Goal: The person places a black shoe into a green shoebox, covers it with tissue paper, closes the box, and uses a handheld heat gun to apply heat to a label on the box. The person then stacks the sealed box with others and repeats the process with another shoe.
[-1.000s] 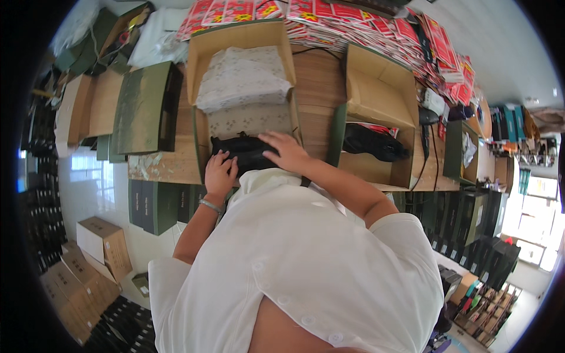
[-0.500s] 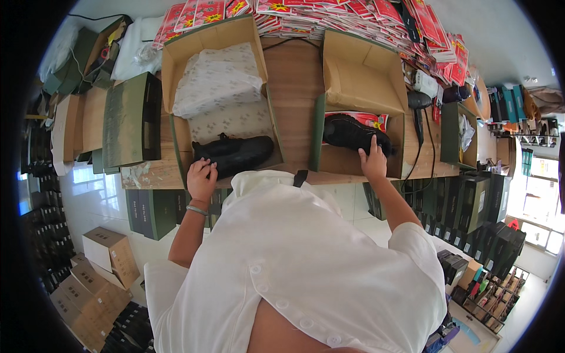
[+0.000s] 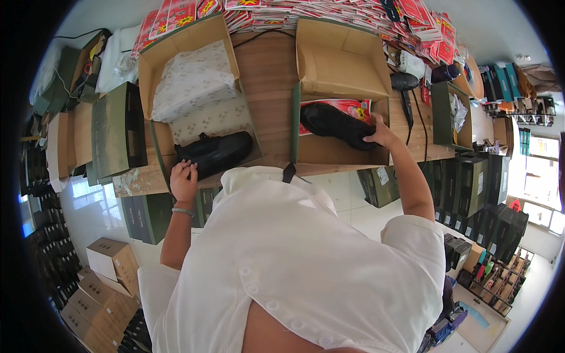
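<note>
Two open shoe boxes lie on the wooden table in front of me. In the left box (image 3: pixel 250 120), lined with patterned tissue paper (image 3: pixel 194 82), a black shoe (image 3: pixel 220 153) lies lengthwise along the near side. My left hand (image 3: pixel 184 179) is closed on its left end, fingers bent over it. The right box (image 3: pixel 341 59) holds another black shoe (image 3: pixel 335 125), lying aslant over a red printed packet (image 3: pixel 353 106). Around that shoe's right end my right hand (image 3: pixel 381 134) is closed, thumb on the near side; some fingers are hidden.
Piles of red printed packets (image 3: pixel 329 15) line the table's far edge. A black hair dryer (image 3: pixel 404 88) with its cord lies right of the right box, before a small green box (image 3: pixel 453 117). On the left stands a closed green box (image 3: pixel 120 129). Cartons (image 3: pixel 112 265) sit on the floor.
My right hand has gone from lying on top of the shoe to gripping its right end. That shoe is now turned more aslant. My left hand stays at its shoe; the whole view has shifted.
</note>
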A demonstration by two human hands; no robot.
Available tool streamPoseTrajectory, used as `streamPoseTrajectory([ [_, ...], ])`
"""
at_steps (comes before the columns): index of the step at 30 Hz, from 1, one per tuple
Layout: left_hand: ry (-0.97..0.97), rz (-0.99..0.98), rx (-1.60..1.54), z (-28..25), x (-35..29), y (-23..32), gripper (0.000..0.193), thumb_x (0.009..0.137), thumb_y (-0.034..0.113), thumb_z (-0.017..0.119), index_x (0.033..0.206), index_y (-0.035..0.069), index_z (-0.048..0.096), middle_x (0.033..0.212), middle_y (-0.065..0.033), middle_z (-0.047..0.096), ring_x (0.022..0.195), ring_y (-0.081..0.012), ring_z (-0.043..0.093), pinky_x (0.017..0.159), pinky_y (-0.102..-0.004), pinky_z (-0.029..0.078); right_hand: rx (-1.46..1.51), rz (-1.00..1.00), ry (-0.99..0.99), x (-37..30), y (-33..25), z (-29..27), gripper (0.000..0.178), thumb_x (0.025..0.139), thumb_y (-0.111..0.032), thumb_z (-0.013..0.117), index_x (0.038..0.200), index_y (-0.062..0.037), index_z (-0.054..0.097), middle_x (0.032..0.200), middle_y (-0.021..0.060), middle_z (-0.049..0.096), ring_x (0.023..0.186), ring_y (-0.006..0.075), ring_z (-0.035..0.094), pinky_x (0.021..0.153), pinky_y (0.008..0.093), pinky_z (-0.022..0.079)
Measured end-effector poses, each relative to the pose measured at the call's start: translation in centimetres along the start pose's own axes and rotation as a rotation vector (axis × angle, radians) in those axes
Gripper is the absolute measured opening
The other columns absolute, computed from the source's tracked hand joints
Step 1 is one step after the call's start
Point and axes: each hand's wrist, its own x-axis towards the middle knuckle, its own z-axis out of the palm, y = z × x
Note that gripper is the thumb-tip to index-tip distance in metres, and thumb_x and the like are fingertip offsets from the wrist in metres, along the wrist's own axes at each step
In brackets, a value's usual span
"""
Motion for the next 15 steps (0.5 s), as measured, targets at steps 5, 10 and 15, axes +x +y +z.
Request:
streamPoseTrajectory([
  [5,-0.007,-0.006,0.011,0.1,0.1,0.1,0.011,0.084,0.012,0.066,0.084,0.003,0.073,0.092,-0.0072,0.066,0.095,-0.0267,0.064,0.082,-0.0379,0.052,-0.262,0.082,-0.273,1.6,-0.1,-0.2,0.086,0.065,-0.019,0.084,0.136,-0.0007,0.041,0.132,0.0248,0.053,0.117,0.0412,0.054,0.1,0.0411,0.044],
  [10,-0.012,-0.031,0.024,0.1,0.0,0.1,0.011,0.084,0.012,0.066,0.084,0.003,0.073,0.092,-0.0071,0.066,0.095,-0.0266,0.064,0.083,-0.0378,0.052,-0.674,0.078,-0.076,1.1,-3.0,2.4,0.059,0.07,-0.017,0.079,0.121,-0.0017,0.053,0.117,0.024,0.06,0.114,0.0386,0.058,0.095,0.0459,0.049],
  [15,0.005,0.003,0.016,0.2,0.0,-0.1,0.011,0.084,0.011,0.066,0.084,0.003,0.073,0.092,-0.007,0.067,0.095,-0.027,0.064,0.082,-0.0382,0.052,-0.643,0.166,0.021,3.6,0.1,3.7,0.042,0.079,-0.013,0.066,0.117,-0.003,0.053,0.123,0.0232,0.055,0.112,0.0397,0.059,0.092,0.0478,0.051],
])
